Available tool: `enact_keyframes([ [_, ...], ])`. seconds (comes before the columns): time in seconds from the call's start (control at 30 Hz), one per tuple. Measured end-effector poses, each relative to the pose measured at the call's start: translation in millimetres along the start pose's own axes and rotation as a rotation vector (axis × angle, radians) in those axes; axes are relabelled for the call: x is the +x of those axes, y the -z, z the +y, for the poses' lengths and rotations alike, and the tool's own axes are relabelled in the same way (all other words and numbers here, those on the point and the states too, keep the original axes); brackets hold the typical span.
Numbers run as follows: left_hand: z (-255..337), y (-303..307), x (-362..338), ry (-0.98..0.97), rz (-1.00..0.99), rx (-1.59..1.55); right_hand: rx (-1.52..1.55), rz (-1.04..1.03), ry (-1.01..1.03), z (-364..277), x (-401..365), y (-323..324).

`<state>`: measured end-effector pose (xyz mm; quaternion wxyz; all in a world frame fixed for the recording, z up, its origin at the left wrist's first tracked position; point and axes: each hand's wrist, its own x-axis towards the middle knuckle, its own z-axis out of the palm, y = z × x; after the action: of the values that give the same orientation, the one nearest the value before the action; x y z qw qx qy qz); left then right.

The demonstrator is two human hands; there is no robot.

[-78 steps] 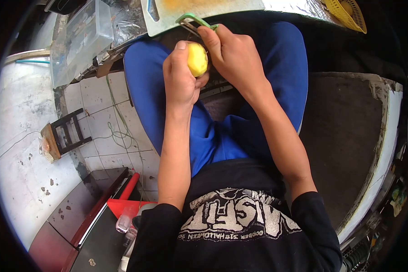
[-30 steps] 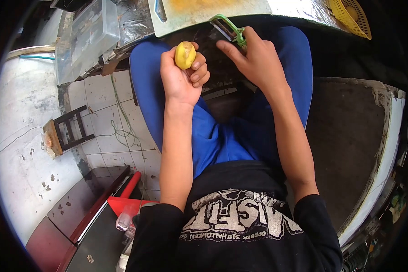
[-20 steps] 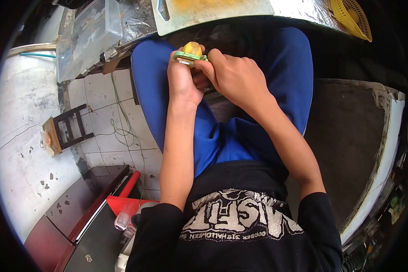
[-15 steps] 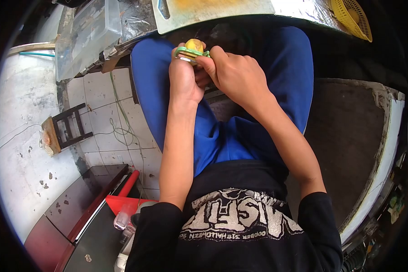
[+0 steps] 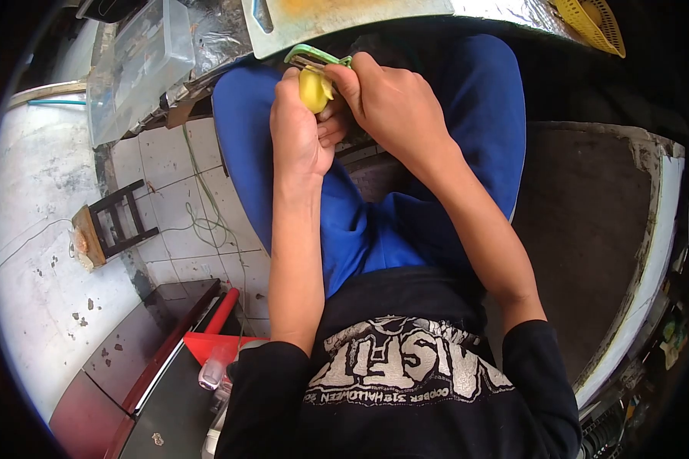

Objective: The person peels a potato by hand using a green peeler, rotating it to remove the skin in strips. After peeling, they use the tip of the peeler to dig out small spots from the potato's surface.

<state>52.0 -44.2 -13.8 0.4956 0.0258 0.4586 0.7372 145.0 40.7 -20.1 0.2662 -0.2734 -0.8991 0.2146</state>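
Observation:
A yellow potato [image 5: 312, 93], its visible side pale and smooth, sits in my left hand [image 5: 297, 134] with the fingers wrapped round it. My right hand [image 5: 400, 103] grips a green peeler [image 5: 318, 53] by its end. The peeler's frame lies across the far end of the potato, and a small strip of peel hangs at the potato's right side. Both hands are above the gap between my knees, just short of the cutting board [image 5: 344, 29]. My right fingertips are partly hidden behind the hand.
A clear plastic box [image 5: 142, 76] stands at the table's left end. A yellow basket [image 5: 593, 27] is at the far right. On the left are a small dark stool [image 5: 119, 218] and a green cord [image 5: 199, 180] over the floor tiles. A red object [image 5: 214, 344] lies lower left.
The peeler has moved away from me, from the potato's near side to its far end. More of the potato's pale yellow side now shows. The view has shifted slightly.

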Motion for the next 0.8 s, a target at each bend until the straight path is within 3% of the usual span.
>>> enact_keyframes([
  [0.07,-2.2,-1.5,-0.7,0.002,0.008,0.121,-0.008,0.006,-0.003,4.0,4.4,1.5],
  [0.33,-3.1,-6.7,-5.8,0.022,-0.019,0.111,0.072,0.065,-0.003,21.1,11.9,-2.4],
  [0.43,2.9,3.5,-2.2,0.036,-0.178,0.063,0.083,0.09,-0.053,25.3,13.3,2.1],
  [0.6,5.3,8.8,-1.6,0.07,-0.254,-0.008,0.249,0.084,-0.262,23.1,14.5,18.7],
  [0.77,3.3,1.7,-2.2,0.067,-0.178,-0.007,0.275,0.078,-0.222,14.9,6.4,21.9],
  [0.8,1.7,3.2,-0.9,0.075,-0.157,-0.011,0.264,0.08,-0.12,10.9,3.0,21.3],
])
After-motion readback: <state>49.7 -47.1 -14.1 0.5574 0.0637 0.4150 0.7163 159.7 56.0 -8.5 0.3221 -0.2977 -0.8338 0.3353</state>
